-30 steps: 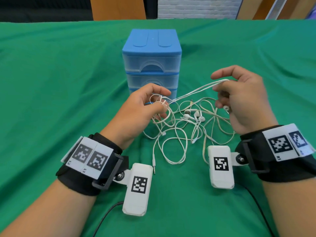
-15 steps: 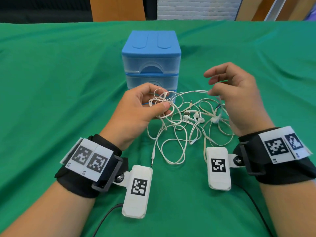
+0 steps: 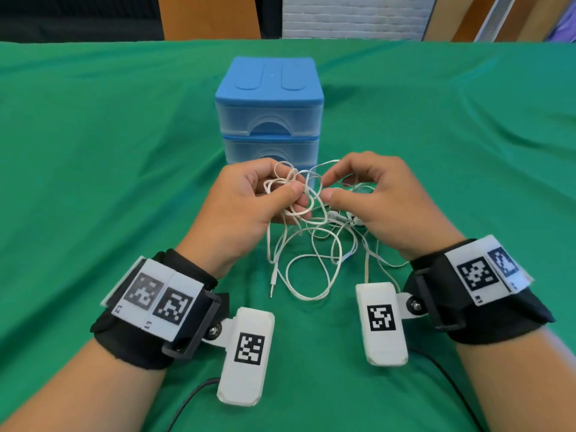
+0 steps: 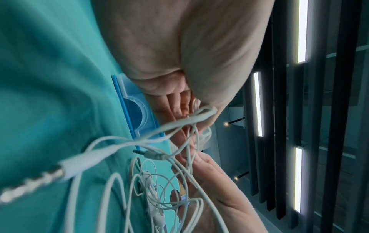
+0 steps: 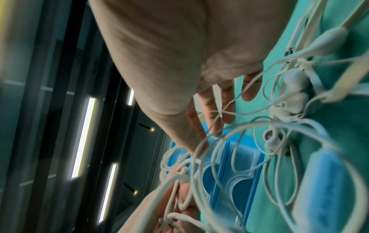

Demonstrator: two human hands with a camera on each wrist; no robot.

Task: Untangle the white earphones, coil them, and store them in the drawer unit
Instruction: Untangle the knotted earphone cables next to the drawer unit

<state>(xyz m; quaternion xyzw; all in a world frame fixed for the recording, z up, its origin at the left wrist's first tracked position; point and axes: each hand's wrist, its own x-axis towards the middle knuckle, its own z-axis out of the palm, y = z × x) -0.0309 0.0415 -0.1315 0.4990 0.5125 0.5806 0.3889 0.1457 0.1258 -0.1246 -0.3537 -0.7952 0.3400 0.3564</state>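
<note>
Left hand (image 3: 246, 210) grip pinched; right hand (image 3: 383, 204) fingers curled, thumbs nearly meeting.

a lab-like recording room: green cloth-covered table (image 3: 93, 151), white brick wall (image 3: 352, 14), ceiling strip lights (image 4: 257, 104).

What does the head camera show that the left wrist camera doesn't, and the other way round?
Only the head view shows both wristbands and the whole blue plastic drawer unit, drawers closed. Only the left wrist view shows the ceiling lights and a metal jack plug close up. Both show the tangled white earphones, the left hand pinching them, the right hand, and the green cloth.
</note>
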